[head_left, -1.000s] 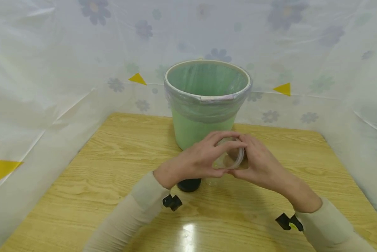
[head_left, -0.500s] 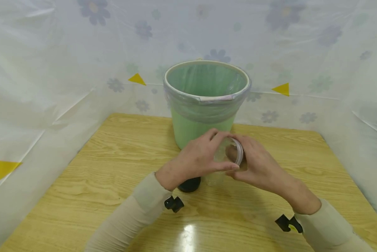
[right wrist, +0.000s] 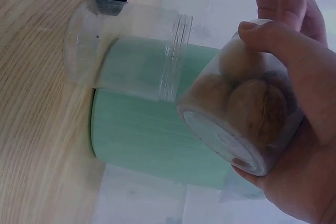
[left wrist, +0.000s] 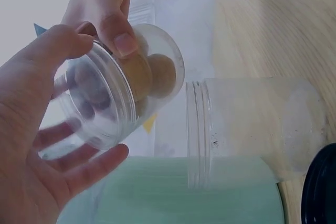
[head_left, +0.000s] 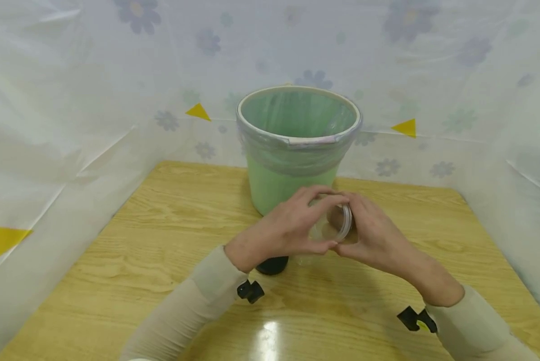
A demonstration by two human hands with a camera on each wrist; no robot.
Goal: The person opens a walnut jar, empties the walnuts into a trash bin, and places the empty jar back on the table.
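Both hands hold a small clear jar point(head_left: 332, 224) tilted on its side above the table, in front of the green bin. Several walnuts point(right wrist: 247, 98) lie inside the jar point(left wrist: 121, 87). My left hand point(head_left: 292, 225) curls round it from the left, thumb below and fingers over the top. My right hand point(head_left: 373, 233) cups its right end. In the right wrist view the jar point(right wrist: 247, 114) rests in the right hand point(right wrist: 302, 129). In the left wrist view the left hand point(left wrist: 31, 145) wraps its near side.
An empty clear jar point(left wrist: 252, 129) stands open on the wooden table point(head_left: 139, 240) just under the hands, with a black lid point(head_left: 272, 264) beside it. A green bin point(head_left: 297, 150) lined with a plastic bag stands behind. Flowered plastic sheeting walls three sides.
The jar has turned slightly between the hands, and the left fingers have shifted over its top. Both hands stay in the same spot.
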